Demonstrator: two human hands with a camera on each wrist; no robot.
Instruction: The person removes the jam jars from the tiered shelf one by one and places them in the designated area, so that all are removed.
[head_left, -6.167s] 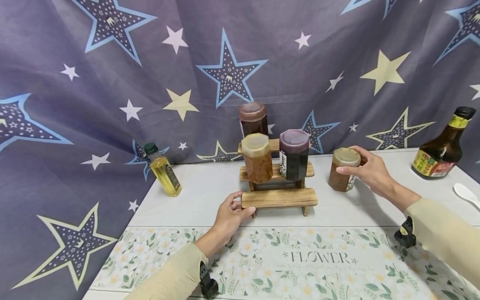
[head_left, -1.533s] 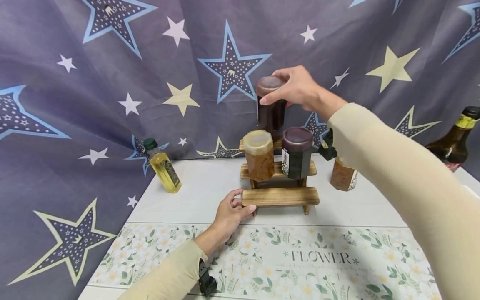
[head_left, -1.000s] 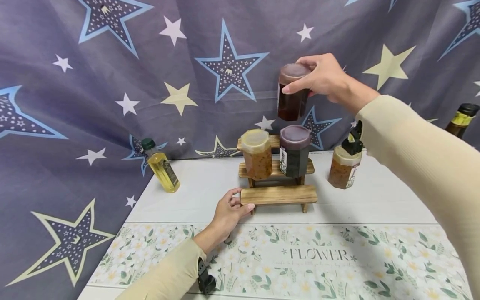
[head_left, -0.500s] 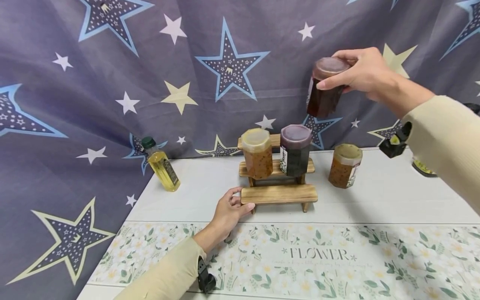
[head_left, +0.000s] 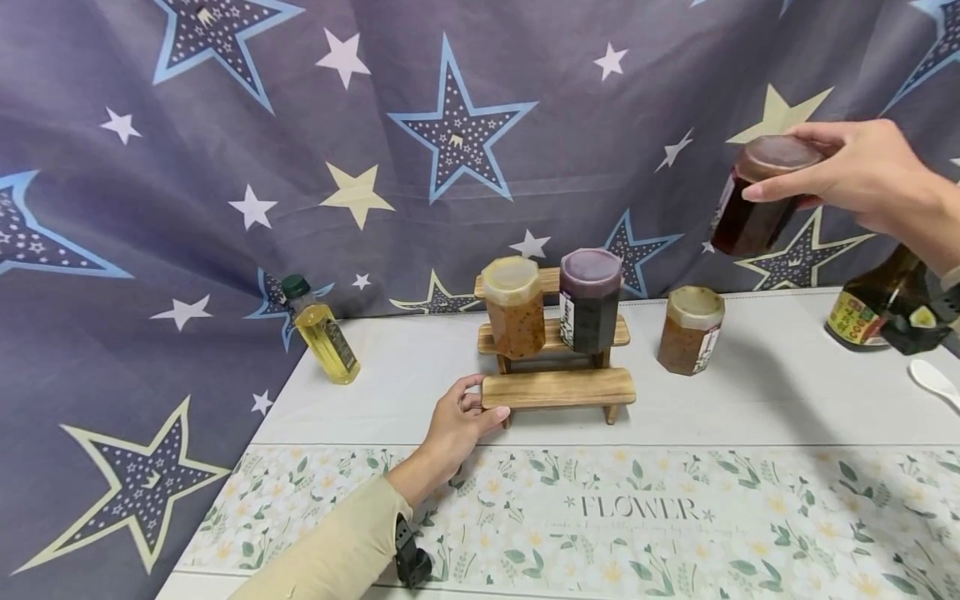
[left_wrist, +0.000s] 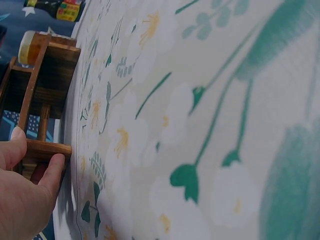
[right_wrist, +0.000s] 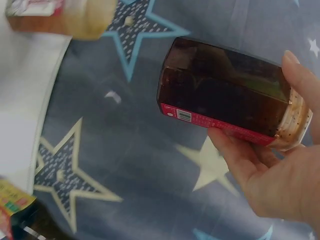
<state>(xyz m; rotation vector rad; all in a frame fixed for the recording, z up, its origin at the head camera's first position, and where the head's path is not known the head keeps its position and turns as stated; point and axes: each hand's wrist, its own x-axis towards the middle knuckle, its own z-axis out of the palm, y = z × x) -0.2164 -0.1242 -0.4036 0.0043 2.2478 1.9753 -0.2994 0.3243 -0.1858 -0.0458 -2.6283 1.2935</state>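
My right hand (head_left: 862,171) grips a dark red-brown jar (head_left: 757,208) near its lid, tilted in the air before the star curtain. The right wrist view shows the same jar (right_wrist: 222,92) with a red barcode label and thumb and fingers on either side. My left hand (head_left: 461,421) pinches the left end of the lowest step of a wooden stepped rack (head_left: 558,389). An amber jar (head_left: 515,312) and a dark purple-lidded jar (head_left: 591,304) stand side by side on the rack's middle step. Another amber jar (head_left: 688,333) stands on the table, right of the rack.
A small oil bottle (head_left: 326,342) with a green cap stands at the left. At the right are a dark sauce bottle (head_left: 862,308), partly behind my right wrist, and a white spoon (head_left: 933,379). A flower-print mat (head_left: 637,533) covers the table's front.
The dark red-brown jar, on the rack's top step at first, has been lifted off and carried right in my right hand, which earlier held the right amber jar. My left hand stays put.
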